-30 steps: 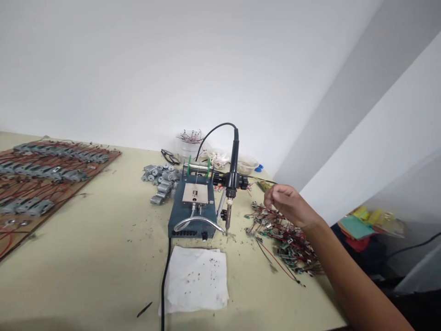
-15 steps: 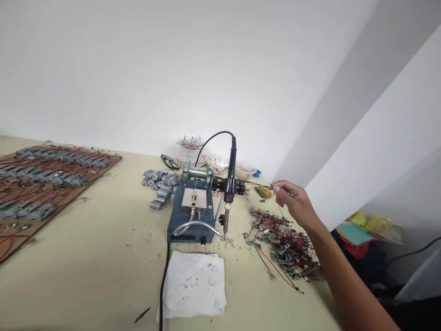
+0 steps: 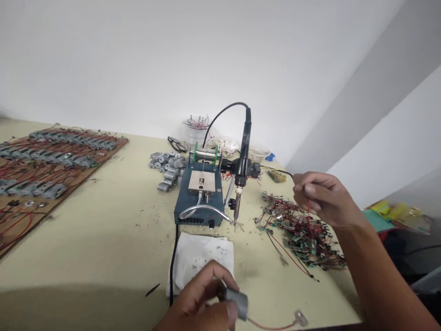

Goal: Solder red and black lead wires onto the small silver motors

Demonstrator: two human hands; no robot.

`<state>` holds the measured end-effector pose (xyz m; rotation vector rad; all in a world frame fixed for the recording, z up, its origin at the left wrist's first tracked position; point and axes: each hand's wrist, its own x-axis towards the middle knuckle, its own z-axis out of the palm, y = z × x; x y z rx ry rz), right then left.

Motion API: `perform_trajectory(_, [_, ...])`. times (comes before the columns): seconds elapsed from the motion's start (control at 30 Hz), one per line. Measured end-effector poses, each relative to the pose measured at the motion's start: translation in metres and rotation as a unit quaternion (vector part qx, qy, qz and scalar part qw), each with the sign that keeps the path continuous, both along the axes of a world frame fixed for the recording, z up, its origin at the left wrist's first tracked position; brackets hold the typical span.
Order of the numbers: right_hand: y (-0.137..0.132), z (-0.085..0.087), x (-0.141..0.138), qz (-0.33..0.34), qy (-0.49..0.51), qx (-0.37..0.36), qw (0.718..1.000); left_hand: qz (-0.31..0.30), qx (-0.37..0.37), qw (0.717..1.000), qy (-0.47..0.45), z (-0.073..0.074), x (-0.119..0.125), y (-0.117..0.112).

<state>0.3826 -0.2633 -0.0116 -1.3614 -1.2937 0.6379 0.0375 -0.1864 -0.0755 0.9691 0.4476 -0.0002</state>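
Observation:
My left hand [image 3: 206, 303] has come in at the bottom, its fingers wrapped round a small grey motor [image 3: 239, 301] above the front of the white cloth. A reddish wire [image 3: 272, 328] trails from the motor's side to a small metal piece [image 3: 301, 318]. On the right, my right hand [image 3: 322, 195] is closed in a pinch on a thin red wire [image 3: 309, 211], which hangs below the fingers. Beneath that hand lies a pile of red and black wires with small green parts [image 3: 303, 236]. A soldering iron [image 3: 243, 158] stands tip down in its holder between the hands.
A blue soldering station [image 3: 198, 216] carries a solder reel [image 3: 206, 155]. Grey motors [image 3: 168, 170] are heaped behind it, left. A brown board [image 3: 74, 177] of wired motors lies far left. A tub of wires [image 3: 197, 133] stands at the wall. A black cable [image 3: 174, 266] crosses the table.
My left hand has entered from below with the motor in it. My right hand has come nearer, and a red wire now hangs from it. The view has shifted slightly.

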Motion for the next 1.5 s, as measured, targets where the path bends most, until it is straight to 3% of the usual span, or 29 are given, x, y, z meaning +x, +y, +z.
perform_trajectory(0.13, [-0.001, -0.004, -0.016, 0.144, 0.016, -0.152, 0.978, 0.081, 0.011, 0.997, -0.011, -0.012, 0.009, 0.004])
perform_trajectory(0.23, [0.005, -0.009, -0.033, 0.219, 0.016, -0.224, 0.95, 0.073, -0.013, 0.997, -0.02, -0.02, 0.014, 0.01])
perform_trajectory(0.37, [0.009, -0.013, -0.051, 0.267, 0.028, -0.267, 0.926, 0.074, -0.044, 0.996, -0.034, -0.024, 0.018, 0.016])
perform_trajectory(0.5, [0.009, -0.017, -0.063, 0.282, 0.059, -0.285, 0.914, 0.093, -0.074, 0.992, -0.052, -0.02, 0.021, 0.019])
perform_trajectory(0.67, [0.013, -0.026, -0.072, 0.255, 0.109, -0.321, 0.906, 0.137, -0.09, 0.985, -0.048, -0.018, 0.023, 0.025])
perform_trajectory(0.87, [0.012, -0.037, -0.076, 0.3, 0.311, -0.332, 0.838, 0.144, -0.091, 0.984, -0.053, -0.02, 0.028, 0.027])
perform_trajectory(1.07, [0.014, -0.042, -0.075, 0.28, 0.366, -0.35, 0.816, 0.11, -0.091, 0.99, 0.005, -0.011, 0.029, 0.029])
perform_trajectory(1.13, [0.017, -0.041, -0.077, 0.265, 0.35, -0.357, 0.824, 0.121, -0.089, 0.989, 0.007, -0.009, 0.029, 0.029])
perform_trajectory(1.23, [0.019, -0.038, -0.079, 0.218, 0.266, -0.346, 0.873, 0.137, -0.092, 0.986, 0.004, -0.007, 0.03, 0.03])
perform_trajectory(1.37, [0.017, -0.036, -0.084, 0.143, 0.154, -0.298, 0.931, 0.148, -0.103, 0.984, 0.008, -0.006, 0.032, 0.03])
perform_trajectory(1.5, [0.015, -0.039, -0.089, 0.11, 0.093, -0.229, 0.963, 0.147, -0.102, 0.984, 0.006, -0.005, 0.031, 0.03])
